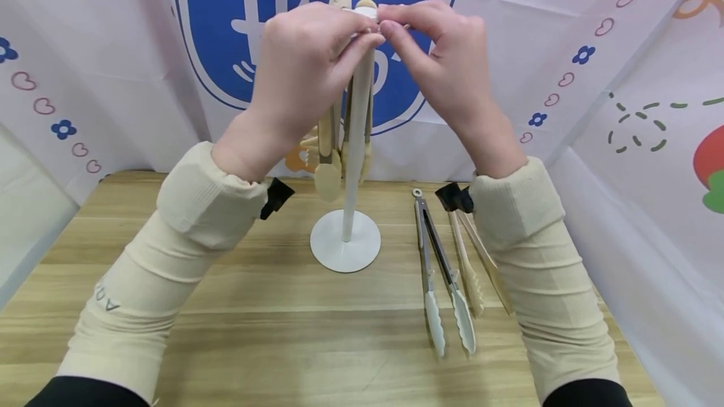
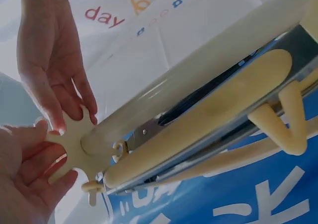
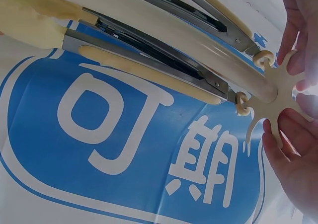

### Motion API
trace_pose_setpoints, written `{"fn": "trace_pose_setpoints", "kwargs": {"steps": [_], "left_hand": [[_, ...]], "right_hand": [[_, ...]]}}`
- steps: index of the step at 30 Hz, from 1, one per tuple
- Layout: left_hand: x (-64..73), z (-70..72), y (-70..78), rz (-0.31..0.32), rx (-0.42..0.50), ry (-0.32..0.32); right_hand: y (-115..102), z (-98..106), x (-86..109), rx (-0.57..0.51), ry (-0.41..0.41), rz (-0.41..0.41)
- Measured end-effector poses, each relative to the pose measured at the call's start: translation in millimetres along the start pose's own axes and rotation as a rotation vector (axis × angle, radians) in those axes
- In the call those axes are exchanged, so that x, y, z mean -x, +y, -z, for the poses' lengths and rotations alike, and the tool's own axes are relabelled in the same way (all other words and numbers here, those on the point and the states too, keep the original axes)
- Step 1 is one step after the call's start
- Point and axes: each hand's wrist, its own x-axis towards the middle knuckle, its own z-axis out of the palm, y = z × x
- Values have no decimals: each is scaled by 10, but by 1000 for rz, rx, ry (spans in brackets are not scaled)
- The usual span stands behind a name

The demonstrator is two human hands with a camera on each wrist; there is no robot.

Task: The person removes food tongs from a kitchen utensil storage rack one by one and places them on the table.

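Note:
A white stand (image 1: 355,137) with a round base is upright on the table. Its flat hook top (image 2: 74,152) has several curled arms. My left hand (image 1: 311,58) pinches the left side of this hook top between thumb and forefinger. From the other side, my right hand (image 1: 447,46) pinches it too, fingertips close to the left ones. Metal tongs with beige grips (image 2: 198,117) hang from a hook, their beige heads pointing down. Another pair of tongs (image 3: 218,13) hangs on the other side of the pole. In the head view, the hands cover most of the hook top.
On the wooden table (image 1: 254,331), right of the base, lie metal tongs with white tips (image 1: 444,275). Beside them, beige tongs (image 1: 466,262) are partly under my right sleeve (image 1: 537,269). A printed cloth (image 1: 509,80) hangs close behind the stand.

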Motion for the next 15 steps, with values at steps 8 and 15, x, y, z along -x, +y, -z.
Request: {"fn": "trace_pose_setpoints", "kwargs": {"steps": [8, 15], "left_hand": [[170, 58, -120, -34, 186, 121], [437, 92, -264, 352, 556, 210]], "right_hand": [[3, -1, -27, -37, -24, -6], [15, -3, -25, -68, -34, -31]]}}
